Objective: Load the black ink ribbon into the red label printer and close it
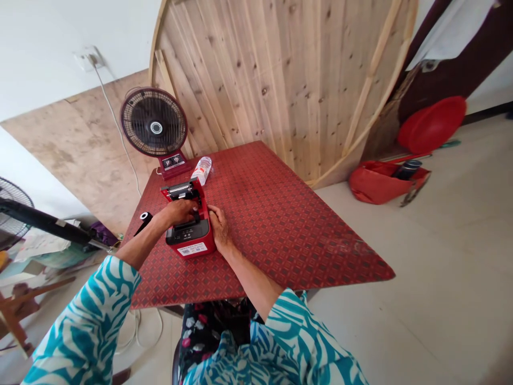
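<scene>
Left hand (pixel 180 212) curled over the open middle of a red label printer (pixel 191 240), fingers out of sight, so whether it is clamped cannot be told. Right hand (pixel 219 227) against the printer's right wall, fingers pointing up the side; not clear whether it grips or only rests. Hands just apart, the printer's middle between them. Printer stands on a red patterned table (pixel 280 224), toward the table's left edge.

Head view: printer lid (pixel 180 191) raised at the far end, dark mechanism with metal parts showing. Compartment below mostly hidden by the left hand; contents cannot be told. A black roll (pixel 143 222) lies on the table outside the printer, just left of the left hand. White sticker (pixel 192 249) on the printer's near face. Plastic water bottle (pixel 202 170) on its side just beyond the lid. Electric fan (pixel 154 122) at the table's far corner. On the floor to the right, a red bag (pixel 379 182) holds a dark flask (pixel 406 169); a red basin (pixel 432 124) stands tilted behind it.
</scene>
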Available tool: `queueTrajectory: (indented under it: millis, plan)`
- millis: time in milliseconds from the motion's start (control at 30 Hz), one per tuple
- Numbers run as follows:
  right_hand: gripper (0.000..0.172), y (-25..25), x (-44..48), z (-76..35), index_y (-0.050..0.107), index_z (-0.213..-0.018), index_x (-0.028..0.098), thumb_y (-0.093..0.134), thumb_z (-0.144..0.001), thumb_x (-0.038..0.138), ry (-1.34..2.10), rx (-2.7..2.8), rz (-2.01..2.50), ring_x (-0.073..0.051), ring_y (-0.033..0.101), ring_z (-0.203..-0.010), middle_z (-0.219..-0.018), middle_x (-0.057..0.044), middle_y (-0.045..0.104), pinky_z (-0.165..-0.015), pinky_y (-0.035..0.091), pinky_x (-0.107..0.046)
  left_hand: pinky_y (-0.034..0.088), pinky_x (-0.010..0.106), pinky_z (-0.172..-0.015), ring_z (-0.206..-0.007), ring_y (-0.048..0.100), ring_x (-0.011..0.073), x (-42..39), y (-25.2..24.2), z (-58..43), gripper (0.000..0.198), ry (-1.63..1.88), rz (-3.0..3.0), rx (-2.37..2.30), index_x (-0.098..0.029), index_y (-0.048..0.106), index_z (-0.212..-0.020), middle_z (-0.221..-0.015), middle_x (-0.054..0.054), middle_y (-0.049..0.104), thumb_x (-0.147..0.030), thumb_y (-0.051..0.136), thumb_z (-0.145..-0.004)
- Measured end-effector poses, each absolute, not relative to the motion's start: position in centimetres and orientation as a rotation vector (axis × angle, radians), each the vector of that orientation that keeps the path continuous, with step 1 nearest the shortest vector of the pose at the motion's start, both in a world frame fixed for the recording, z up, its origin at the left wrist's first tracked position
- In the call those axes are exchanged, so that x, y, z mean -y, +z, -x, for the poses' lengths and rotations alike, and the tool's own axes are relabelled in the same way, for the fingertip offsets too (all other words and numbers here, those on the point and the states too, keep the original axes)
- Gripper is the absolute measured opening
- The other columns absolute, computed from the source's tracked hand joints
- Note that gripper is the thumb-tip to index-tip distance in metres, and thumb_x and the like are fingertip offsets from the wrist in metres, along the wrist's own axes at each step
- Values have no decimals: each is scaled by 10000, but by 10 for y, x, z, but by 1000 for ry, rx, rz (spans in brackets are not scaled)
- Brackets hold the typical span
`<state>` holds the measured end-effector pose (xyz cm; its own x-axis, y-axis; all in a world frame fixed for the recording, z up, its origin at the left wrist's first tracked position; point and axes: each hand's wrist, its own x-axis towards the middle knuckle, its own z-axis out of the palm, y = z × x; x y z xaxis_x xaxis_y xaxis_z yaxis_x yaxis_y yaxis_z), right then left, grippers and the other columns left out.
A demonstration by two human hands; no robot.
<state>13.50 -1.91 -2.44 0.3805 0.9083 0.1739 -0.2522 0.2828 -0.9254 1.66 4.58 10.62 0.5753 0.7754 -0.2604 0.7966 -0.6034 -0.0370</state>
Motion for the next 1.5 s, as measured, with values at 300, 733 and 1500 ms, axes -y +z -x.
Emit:
queueTrajectory:
  millis: [300,733,1500]
  plan:
    - [321,-24,19,-135,693,-1040,256,492,-833,397,893,839,983,-189,587,-1094,-1108,-19,687,-1046,413,-357,492,254,-673,-806,688,219,-49,105,-16,215,-340,-2598,-1281,-215,696,-881,-874,47,750,-181,621,-683]
    - [317,-27,19,-137,690,-1054,257,498,-841,391,915,849,973,-192,586,-1107,-1117,-19,691,-1046,414,-367,496,296,-790,-819,653,202,3,145,17,304,281,-2670,-1364,-221,662,-1018,-970,24,693,-244,626,-717]
    - [378,-43,19,-144,670,-1103,237,541,-824,456,990,808,1008,-230,586,-1151,-1173,-48,693,-994,437,-388,457,211,-522,-548,593,139,-94,92,92,338,605,-2063,-1776,-147,648,-1024,-600,-31,600,-229,516,-724]
